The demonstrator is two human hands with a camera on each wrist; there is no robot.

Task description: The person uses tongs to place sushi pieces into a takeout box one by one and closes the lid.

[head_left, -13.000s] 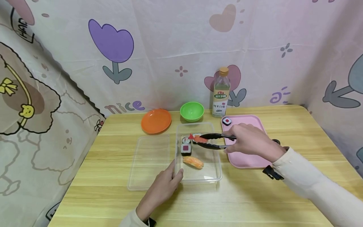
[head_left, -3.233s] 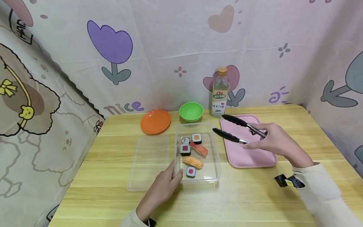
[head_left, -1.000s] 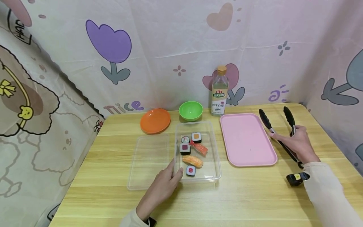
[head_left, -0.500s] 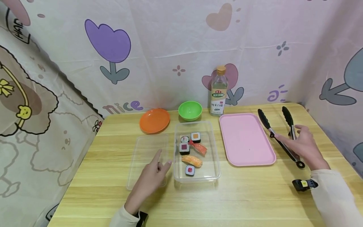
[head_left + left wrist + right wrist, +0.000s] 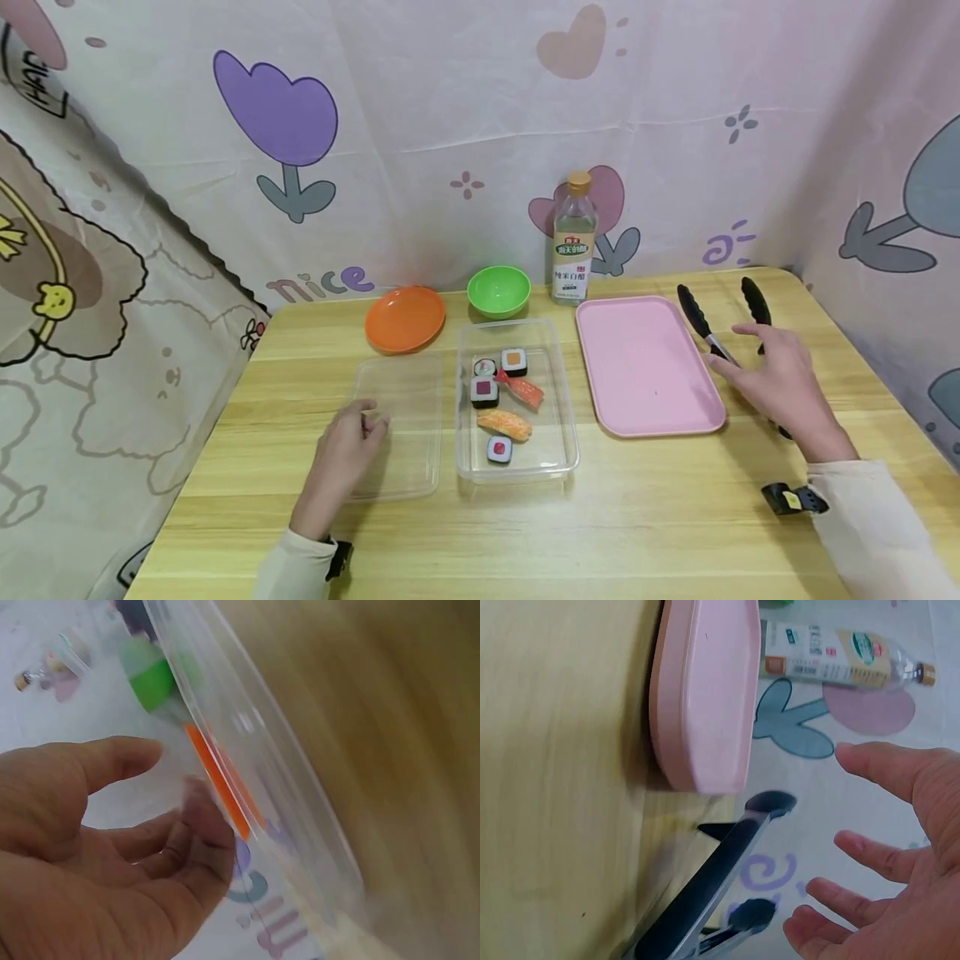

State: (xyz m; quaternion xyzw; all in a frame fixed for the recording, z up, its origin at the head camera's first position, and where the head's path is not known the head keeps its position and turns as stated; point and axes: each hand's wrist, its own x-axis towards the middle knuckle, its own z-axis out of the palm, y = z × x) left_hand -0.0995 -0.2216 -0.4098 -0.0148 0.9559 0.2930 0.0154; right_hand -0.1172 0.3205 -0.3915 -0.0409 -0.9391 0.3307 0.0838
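**Gripping the lid: notes on handling**

Obs.: The left hand (image 5: pixel 341 450) is at the near-left edge of the flat clear plastic lid (image 5: pixel 405 417), which lies on the pale wooden table (image 5: pixel 600 533) touching the left side of the clear rectangular plastic container (image 5: pixel 517 477). In the left wrist view the fingers (image 5: pixel 202 825) show through the plastic, curled under the edge with the thumb on the other side. I read this as a pinch on the lid. The container holds five toy sushi pieces (image 5: pixel 504 423), all low against the floor.

The right hand (image 5: pixel 776 383) hovers with fingers spread and holds nothing. It is just above the black-tipped metal tongs (image 5: pixel 697 321), which lie on the table to the right of the pink rectangular plastic tray (image 5: pixel 645 367).

Judgement:
- The lid is thin and likely flexes, so a one-corner pinch may let it twist. A grip nearer the middle of the long edge should carry it flatter.
- Lift it clear of the container wall before moving it sideways, or the light container may be dragged along.
- The free right hand could steady the container's far rim.
- Square the corners before any pressing.
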